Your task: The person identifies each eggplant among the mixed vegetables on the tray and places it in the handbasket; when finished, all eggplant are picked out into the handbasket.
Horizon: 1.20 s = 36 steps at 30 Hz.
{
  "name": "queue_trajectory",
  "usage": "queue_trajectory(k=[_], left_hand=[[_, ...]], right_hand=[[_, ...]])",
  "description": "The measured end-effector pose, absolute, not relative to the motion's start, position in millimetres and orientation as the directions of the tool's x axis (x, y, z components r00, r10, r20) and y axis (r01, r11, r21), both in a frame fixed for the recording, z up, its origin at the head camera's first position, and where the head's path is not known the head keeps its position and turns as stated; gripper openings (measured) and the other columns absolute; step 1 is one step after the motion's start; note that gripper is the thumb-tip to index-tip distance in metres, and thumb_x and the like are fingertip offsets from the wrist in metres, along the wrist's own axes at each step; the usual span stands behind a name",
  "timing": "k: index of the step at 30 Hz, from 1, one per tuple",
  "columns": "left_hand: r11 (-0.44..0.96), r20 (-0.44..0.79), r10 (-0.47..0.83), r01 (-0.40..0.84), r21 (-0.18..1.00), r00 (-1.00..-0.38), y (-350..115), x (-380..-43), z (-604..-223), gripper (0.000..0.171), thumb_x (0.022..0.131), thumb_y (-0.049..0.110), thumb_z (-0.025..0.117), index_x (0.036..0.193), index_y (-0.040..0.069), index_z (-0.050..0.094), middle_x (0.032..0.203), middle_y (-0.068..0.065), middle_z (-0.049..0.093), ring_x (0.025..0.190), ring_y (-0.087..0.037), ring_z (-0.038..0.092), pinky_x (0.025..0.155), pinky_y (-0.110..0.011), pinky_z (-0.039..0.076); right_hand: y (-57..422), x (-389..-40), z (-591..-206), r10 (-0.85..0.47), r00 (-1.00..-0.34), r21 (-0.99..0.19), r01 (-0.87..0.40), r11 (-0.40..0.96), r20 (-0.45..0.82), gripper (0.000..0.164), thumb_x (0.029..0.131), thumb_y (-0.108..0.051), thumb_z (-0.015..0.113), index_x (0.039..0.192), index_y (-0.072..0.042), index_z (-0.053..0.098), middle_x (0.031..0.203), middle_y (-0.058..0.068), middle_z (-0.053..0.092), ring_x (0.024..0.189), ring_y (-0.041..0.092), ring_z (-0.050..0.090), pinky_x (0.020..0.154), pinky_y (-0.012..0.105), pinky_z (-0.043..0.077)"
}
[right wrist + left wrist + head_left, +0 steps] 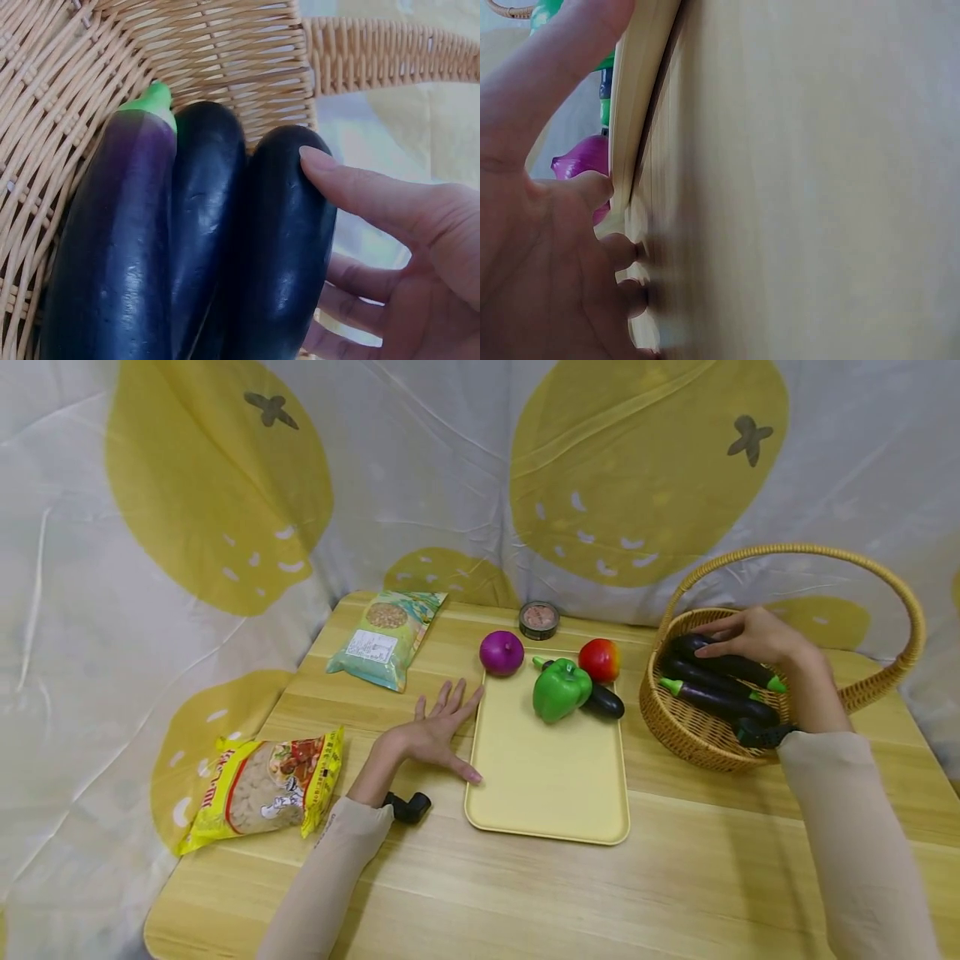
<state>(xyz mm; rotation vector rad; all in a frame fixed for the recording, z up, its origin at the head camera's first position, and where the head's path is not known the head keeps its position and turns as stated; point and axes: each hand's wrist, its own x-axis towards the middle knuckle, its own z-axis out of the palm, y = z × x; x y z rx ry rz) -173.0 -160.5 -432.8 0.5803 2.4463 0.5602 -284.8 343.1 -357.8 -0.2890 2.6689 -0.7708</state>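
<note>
My left hand (pixel 431 739) lies with its fingers spread at the left edge of a pale yellow tray (pixel 547 789). Its thumb touches the tray's rim, while the other fingertips rest on or near the table beside it. Over at the right, my right hand (pixel 767 639) reaches into a wicker basket (pixel 654 714) and grips a dark eggplant (pixel 281 247) near its rounded end, thumb on one side and fingers on the other. Two more eggplants lie against it in the basket, one with a green cap (pixel 146 105) showing in the right wrist view.
At the tray's far end are a green bell pepper (pixel 561 692), an eggplant (pixel 604 702), a red-yellow round fruit (pixel 599 658) and a purple onion (pixel 502 653). A round tin (pixel 539 620) stands behind. Two food bags, green (pixel 386 639) and yellow (pixel 266 785), lie left. The basket's handle (pixel 795 552) arches high.
</note>
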Motion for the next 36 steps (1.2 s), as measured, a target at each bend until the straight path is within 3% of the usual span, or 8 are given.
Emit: queue_trajectory(k=[5,10,17,22,26,29,33,36], left_hand=[[0.823,-0.420,0.505,0.275,0.496,-0.754,-161,-173,-434,0.141,0.075,0.058,0.088,0.166,0.023,-0.014,0.170,-0.015,-0.028,0.157,-0.036,-0.030,0.122,-0.069,-0.018],[0.823,-0.421,0.506,0.274,0.498,-0.753,-161,-173,-433,0.141,0.075,0.058,0.088,0.166,0.023,-0.014,0.170,-0.015,-0.028,0.157,-0.036,-0.030,0.122,-0.069,-0.017],[0.822,-0.420,0.507,0.275,0.499,-0.753,-160,-173,-432,0.141,0.075,0.057,0.088,0.166,0.022,-0.014,0.170,-0.016,-0.028,0.157,-0.036,-0.030,0.122,-0.069,-0.018],[0.820,-0.421,0.511,0.278,0.500,-0.749,-159,-173,-432,0.140,0.075,0.057,0.088,0.166,0.023,-0.014,0.170,-0.016,-0.028,0.157,-0.037,-0.030,0.122,-0.069,-0.017],[0.820,-0.421,0.512,0.280,0.499,-0.749,-159,-173,-433,0.140,0.075,0.057,0.088,0.166,0.023,-0.014,0.170,-0.016,-0.028,0.157,-0.037,-0.029,0.122,-0.070,-0.017],[0.821,-0.423,0.511,0.277,0.500,-0.749,-160,-173,-433,0.140,0.075,0.057,0.088,0.166,0.023,-0.014,0.170,-0.015,-0.028,0.157,-0.036,-0.030,0.122,-0.070,-0.017],[0.818,-0.419,0.512,0.276,0.506,-0.750,-160,-173,-432,0.141,0.075,0.057,0.088,0.166,0.023,-0.014,0.170,-0.016,-0.028,0.157,-0.036,-0.030,0.122,-0.070,-0.018],[0.813,-0.416,0.516,0.277,0.512,-0.748,-160,-173,-433,0.142,0.074,0.057,0.088,0.166,0.022,-0.014,0.170,-0.016,-0.028,0.157,-0.037,-0.030,0.121,-0.070,-0.018]], right_hand=[[342,-290,-360,-0.274,-0.919,-0.543,-0.081,0.836,-0.285,0.059,0.093,-0.037,0.078,0.141,-0.005,0.063,0.152,0.027,0.051,0.136,0.041,0.049,0.078,0.014,0.040],[340,-294,-363,-0.261,-0.930,-0.543,-0.084,0.835,-0.259,0.059,0.093,-0.036,0.079,0.140,-0.004,0.064,0.142,0.029,0.059,0.132,0.048,0.055,0.075,0.010,0.041],[339,-296,-367,-0.269,-0.925,-0.550,-0.082,0.831,-0.269,0.058,0.093,-0.033,0.079,0.139,0.000,0.064,0.135,0.033,0.062,0.081,0.029,0.072,0.070,0.021,0.043],[341,-294,-363,-0.291,-0.892,-0.520,-0.076,0.851,-0.346,0.058,0.097,-0.036,0.073,0.143,-0.002,0.060,0.089,0.017,0.076,0.050,0.012,0.045,0.060,0.027,0.041],[343,-293,-362,-0.304,-0.879,-0.515,-0.080,0.854,-0.367,0.058,0.099,-0.035,0.070,0.145,-0.001,0.058,0.113,0.023,0.072,0.061,0.017,0.037,0.066,0.033,0.042],[343,-293,-362,-0.311,-0.890,-0.507,-0.108,0.855,-0.334,0.057,0.098,-0.033,0.072,0.142,0.002,0.060,0.144,0.035,0.056,0.087,0.036,0.061,0.082,0.040,0.050],[341,-294,-363,-0.299,-0.907,-0.491,-0.123,0.862,-0.298,0.055,0.095,-0.031,0.077,0.137,0.002,0.064,0.137,0.038,0.059,0.126,0.055,0.056,0.098,0.055,0.052],[341,-295,-366,-0.284,-0.911,-0.507,-0.101,0.856,-0.298,0.054,0.093,-0.030,0.079,0.135,0.002,0.066,0.137,0.038,0.059,0.126,0.053,0.056,0.093,0.047,0.054]])
